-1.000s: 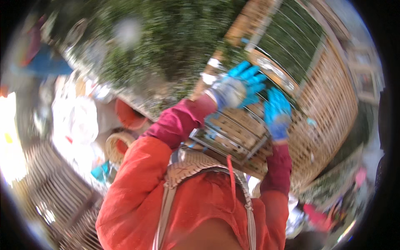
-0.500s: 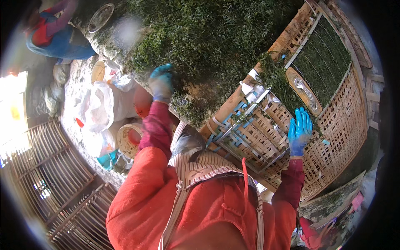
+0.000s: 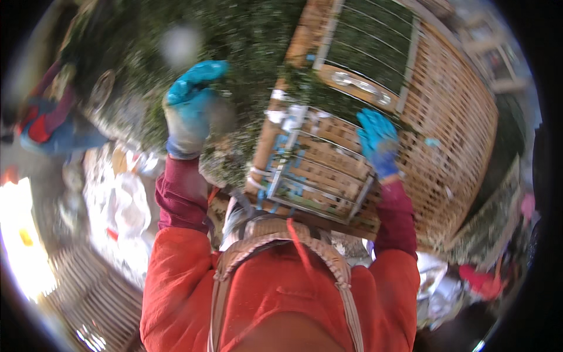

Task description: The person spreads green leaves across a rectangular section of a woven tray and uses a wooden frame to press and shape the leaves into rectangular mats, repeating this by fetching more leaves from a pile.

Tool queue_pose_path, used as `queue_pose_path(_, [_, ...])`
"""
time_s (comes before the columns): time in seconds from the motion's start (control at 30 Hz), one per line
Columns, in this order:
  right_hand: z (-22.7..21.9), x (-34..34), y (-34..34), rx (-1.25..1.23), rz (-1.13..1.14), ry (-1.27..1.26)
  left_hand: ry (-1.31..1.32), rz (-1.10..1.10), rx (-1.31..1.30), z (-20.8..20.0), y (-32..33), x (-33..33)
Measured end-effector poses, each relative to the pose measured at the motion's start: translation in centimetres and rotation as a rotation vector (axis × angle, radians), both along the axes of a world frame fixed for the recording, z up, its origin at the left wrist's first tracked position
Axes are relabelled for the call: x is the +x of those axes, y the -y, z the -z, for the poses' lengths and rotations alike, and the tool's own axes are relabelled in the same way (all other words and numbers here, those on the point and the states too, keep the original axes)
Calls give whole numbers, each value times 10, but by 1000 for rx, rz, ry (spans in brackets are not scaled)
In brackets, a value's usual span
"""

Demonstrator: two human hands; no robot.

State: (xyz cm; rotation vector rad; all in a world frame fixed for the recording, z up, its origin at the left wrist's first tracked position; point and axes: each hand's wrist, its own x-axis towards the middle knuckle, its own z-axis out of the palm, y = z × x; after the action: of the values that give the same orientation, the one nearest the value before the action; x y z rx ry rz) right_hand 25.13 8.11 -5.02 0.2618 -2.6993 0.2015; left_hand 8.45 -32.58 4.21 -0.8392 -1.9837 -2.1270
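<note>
My left hand (image 3: 190, 108), in a blue and white glove, is over the edge of a big heap of dark green leafy strands (image 3: 234, 35). Its fingers are bent to the right and stand apart from the thumb; blur softens it, and nothing held shows. My right hand (image 3: 378, 141), gloved the same way, has its fingers stretched out at the edge of a metal-barred frame (image 3: 328, 141) on a woven slatted mat (image 3: 451, 117). Just beyond its fingertips lies a wooden block with a metal handle (image 3: 360, 87). A second barred frame (image 3: 369, 38) is filled with green strands.
A wooden beam (image 3: 267, 135) runs between heap and mat. White sacks (image 3: 126, 205) stand at the left, above stacked slatted racks (image 3: 97, 293). Another person (image 3: 50, 126) is by the heap at far left. Boards (image 3: 481, 217) lean at the right.
The view has swung, shifting mat and frames leftward. My left hand appears larger and closer to the frames. My right hand remains stretched out near the wooden block.
</note>
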Motion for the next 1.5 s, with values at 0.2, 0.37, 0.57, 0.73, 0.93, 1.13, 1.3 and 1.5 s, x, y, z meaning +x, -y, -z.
queue_pose_path(0.2, [0,5,-13,44,-16,53,-439,254,-602,51,-188,0])
queue_pose_path(0.37, [-6,53,-24,-66,223,-68,-501,-111,-616,87,-128,-11])
queue_pose_path(0.57, [-3,-22,29,72,-9,-10,-778,94,-1240,85,-169,40])
queue_pose_path(0.73, [-7,-8,8,95,19,197,-631,148,-1288,95,-143,15])
queue_pose_path(0.93, [1,-19,38,-173,-29,101,-247,326,-833,77,-125,-4])
queue_pose_path(1.13, [-2,-61,77,-60,-90,19,-349,96,-1163,72,-115,-23])
queue_pose_path(1.3, [10,-73,93,-103,-80,-33,-622,-87,-1257,95,-156,-32])
queue_pose_path(1.5, [59,-63,88,-164,-86,179,-484,93,-1275,72,-245,10])
